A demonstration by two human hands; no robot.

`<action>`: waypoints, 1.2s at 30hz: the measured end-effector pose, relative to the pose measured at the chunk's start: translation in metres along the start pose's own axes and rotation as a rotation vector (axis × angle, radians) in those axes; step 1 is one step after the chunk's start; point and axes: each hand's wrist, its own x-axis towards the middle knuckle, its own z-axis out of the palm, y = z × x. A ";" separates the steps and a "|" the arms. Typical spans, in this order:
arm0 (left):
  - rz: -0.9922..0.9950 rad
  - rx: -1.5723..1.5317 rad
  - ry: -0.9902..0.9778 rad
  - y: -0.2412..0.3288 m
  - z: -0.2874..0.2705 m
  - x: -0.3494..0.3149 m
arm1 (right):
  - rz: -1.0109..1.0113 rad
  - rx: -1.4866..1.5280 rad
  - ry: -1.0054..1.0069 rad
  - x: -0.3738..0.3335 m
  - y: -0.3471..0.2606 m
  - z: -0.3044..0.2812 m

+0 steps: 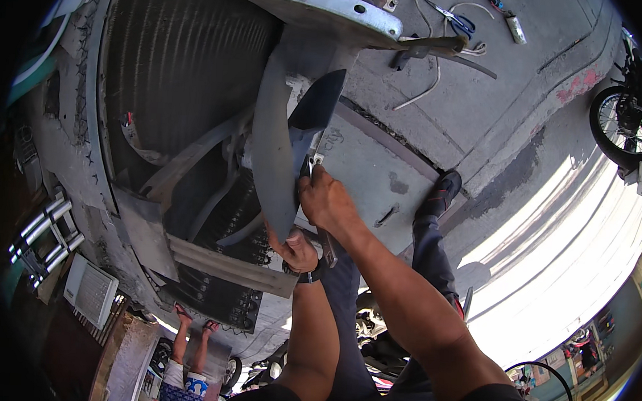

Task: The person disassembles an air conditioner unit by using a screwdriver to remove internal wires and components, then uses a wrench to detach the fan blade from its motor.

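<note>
A large grey curved blade (274, 140) stands roughly upright in front of me, with a darker, pointed blade-like piece (320, 99) beside its upper right. My left hand (296, 253), a dark band at its wrist, grips the curved blade's lower end; some of its fingers are hidden behind it. My right hand (326, 199) is closed around a slim metal hand tool (329, 250) along the blade's right edge. The tool's lower end shows below my fist, but its exact kind is hard to make out. A small metal fitting (316, 159) sits just above my right fingers.
Left of the blade is a wide ribbed dark panel (176, 55), with a flat metal bar (223, 265) below. A drilled metal bracket (324, 8) crosses the top. Scissors (454, 20) and cords lie on the concrete. A motorcycle (626, 122) stands right; another person's legs (190, 342) show lower left.
</note>
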 end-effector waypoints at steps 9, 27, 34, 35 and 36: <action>0.046 0.017 0.013 0.004 0.002 0.006 | -0.018 -0.028 0.053 0.001 0.009 0.015; 0.042 0.088 -0.022 0.010 0.003 0.006 | -0.028 -0.004 0.073 -0.005 0.001 0.010; -0.116 -0.110 -0.177 0.023 0.003 0.023 | -0.024 0.292 0.006 -0.030 -0.001 0.004; -0.107 -0.093 -0.208 0.025 0.002 0.025 | -0.009 0.352 0.024 -0.027 -0.001 0.007; -0.099 -0.091 -0.242 0.022 -0.001 0.023 | 0.007 0.413 0.041 -0.025 0.000 0.009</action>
